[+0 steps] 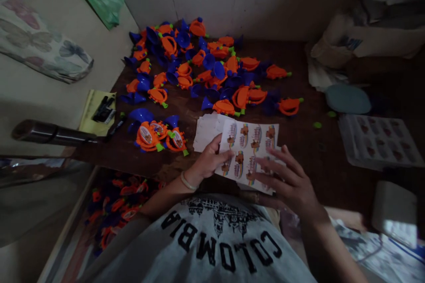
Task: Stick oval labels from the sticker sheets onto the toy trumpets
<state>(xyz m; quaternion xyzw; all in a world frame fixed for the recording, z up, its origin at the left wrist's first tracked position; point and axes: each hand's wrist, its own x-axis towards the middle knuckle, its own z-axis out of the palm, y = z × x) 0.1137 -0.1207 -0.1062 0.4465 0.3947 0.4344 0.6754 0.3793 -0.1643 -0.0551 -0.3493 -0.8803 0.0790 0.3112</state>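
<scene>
My left hand (209, 159) grips the left edge of a white sticker sheet (247, 141), its thumb lying on top. Rows of small cartoon stickers with brown figures and rainbow stripes cover the sheet. Over the sheet's right side, my right hand (292, 181) has its fingers spread; whether the fingertips touch the paper I cannot tell. Blank white papers (207, 130) lie on the table just behind the sheet. To the left are several orange and blue toy trumpets (148, 137) with oval stickers on them.
Many more toy trumpets (215, 70) are heaped at the table's back. Below its left edge lies another pile of trumpets (116, 208). Black markers (105, 109) rest on yellow paper (86, 112). At right are a teal lid-like object (348, 98) and more sticker sheets (381, 141).
</scene>
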